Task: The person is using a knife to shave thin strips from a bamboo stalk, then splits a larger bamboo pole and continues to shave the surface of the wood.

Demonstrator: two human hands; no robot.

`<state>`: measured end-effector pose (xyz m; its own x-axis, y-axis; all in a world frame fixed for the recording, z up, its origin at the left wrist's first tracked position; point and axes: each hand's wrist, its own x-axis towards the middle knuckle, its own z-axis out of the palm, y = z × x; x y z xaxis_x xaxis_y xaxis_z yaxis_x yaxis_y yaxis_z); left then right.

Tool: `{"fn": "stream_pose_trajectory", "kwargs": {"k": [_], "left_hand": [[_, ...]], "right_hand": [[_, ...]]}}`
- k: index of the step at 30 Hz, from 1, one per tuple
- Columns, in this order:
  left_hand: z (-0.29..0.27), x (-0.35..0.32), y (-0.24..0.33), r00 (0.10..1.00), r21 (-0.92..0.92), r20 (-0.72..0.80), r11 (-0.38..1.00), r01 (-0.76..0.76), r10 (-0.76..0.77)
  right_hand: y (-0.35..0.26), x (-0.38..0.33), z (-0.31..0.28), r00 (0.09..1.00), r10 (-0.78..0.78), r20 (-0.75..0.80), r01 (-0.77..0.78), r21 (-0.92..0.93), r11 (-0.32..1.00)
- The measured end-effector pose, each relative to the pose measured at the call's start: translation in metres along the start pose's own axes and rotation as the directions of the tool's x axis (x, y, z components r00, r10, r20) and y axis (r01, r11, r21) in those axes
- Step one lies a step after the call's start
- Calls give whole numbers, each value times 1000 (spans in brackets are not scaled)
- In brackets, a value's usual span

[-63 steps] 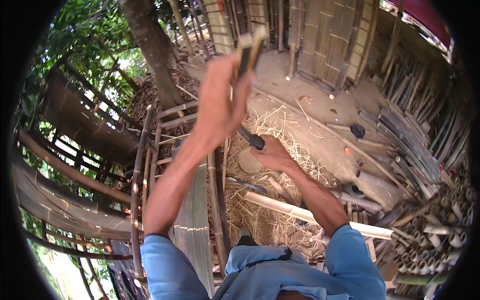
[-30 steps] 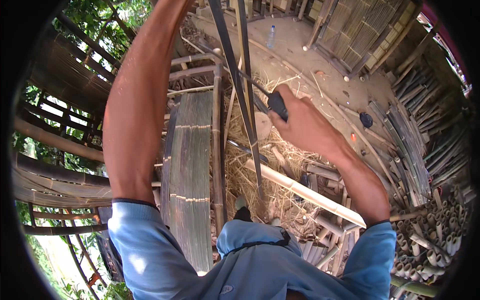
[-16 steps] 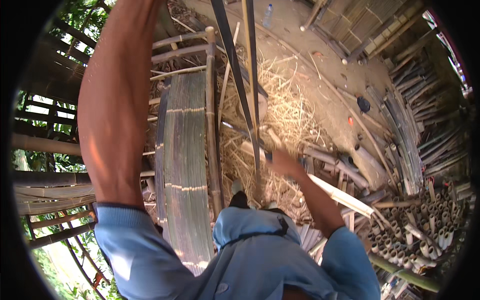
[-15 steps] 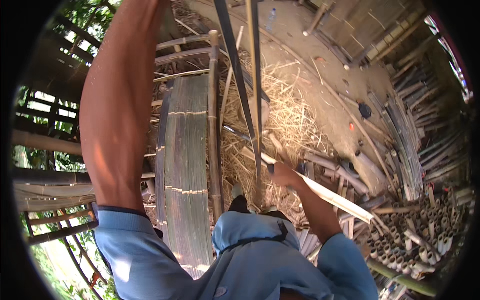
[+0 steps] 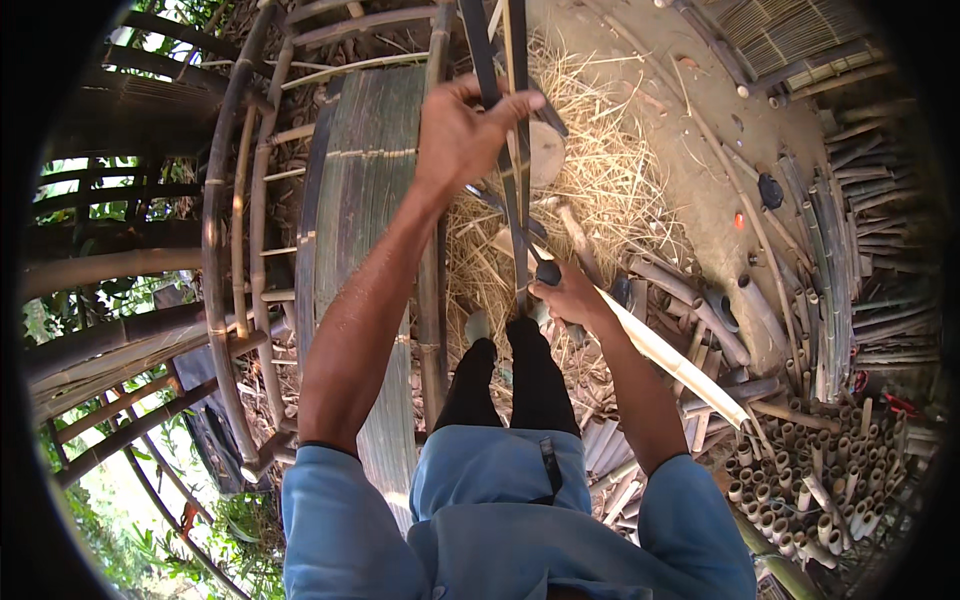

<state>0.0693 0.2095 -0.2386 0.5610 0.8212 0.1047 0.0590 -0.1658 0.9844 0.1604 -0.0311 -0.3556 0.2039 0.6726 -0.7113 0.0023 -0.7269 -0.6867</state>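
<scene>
Two long split bamboo strips [image 5: 517,190], dark-skinned with a pale inner face, run from the top of the picture down toward my feet. My left hand [image 5: 462,140] is at their upper part, its fingers partly behind the strips and its thumb across them. Lower down, my right hand [image 5: 568,297] is closed round the black handle of a knife [image 5: 547,272]. The blade points up and to the left, partly hidden behind the strips. A pale half-round length of bamboo [image 5: 668,357] slants down to the right beside my right forearm.
A bench of dark bamboo slats [image 5: 365,180] with a pole frame stands left. Beyond the strips lie a round wood block [image 5: 545,155] and pale shavings [image 5: 610,160]. Cut bamboo tubes [image 5: 800,485] are stacked at the lower right, with long poles [image 5: 825,290] above them.
My left arm has come down and inward from the upper left, and its hand is now at the strips. My right hand has shifted slightly higher in view, keeping the knife.
</scene>
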Motion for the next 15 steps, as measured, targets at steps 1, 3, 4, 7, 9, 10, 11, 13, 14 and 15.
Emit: {"fn": "stream_pose_trajectory", "kwargs": {"k": [1, 3, 4, 7, 9, 10, 11, 13, 14, 15], "left_hand": [[-2, 7, -4, 999, -7, -43, 1000, -6, 6], [-1, 15, -15, 995, -48, -102, 999, -1, -4], [-1, 21, -20, 988, -89, -157, 996, -5, -9], [1, 38, -32, 965, -52, -263, 999, -11, -3], [-1, 46, -40, 970, 52, -240, 998, -24, 36], [-1, 51, -37, 970, 47, -242, 999, -16, 26], [-3, 56, -36, 982, 42, -186, 998, 49, -40], [3, 63, -33, 983, -55, -184, 998, -20, 10], [3, 67, -36, 983, -55, -182, 998, -10, 0], [2, 71, -39, 989, -57, -150, 998, -11, 2]], "right_hand": [[-4, 4, -2, 1000, 5, 7, -5, -3, 1000], [-8, 13, -5, 998, 23, 66, -32, 129, 991], [-9, 21, -8, 997, 32, 75, -41, 126, 991], [-16, 41, -17, 968, 97, 233, -166, 300, 940], [-4, 54, -20, 934, 98, 344, -248, 428, 869], [1, 58, -23, 897, 67, 437, -321, 542, 777], [3, 60, -21, 902, 75, 425, -318, 538, 781], [4, 61, -10, 944, 106, 314, -256, 487, 835], [7, 61, -6, 975, 116, 189, -188, 424, 886], [18, 63, -3, 991, 41, 131, -84, 349, 933]]}}
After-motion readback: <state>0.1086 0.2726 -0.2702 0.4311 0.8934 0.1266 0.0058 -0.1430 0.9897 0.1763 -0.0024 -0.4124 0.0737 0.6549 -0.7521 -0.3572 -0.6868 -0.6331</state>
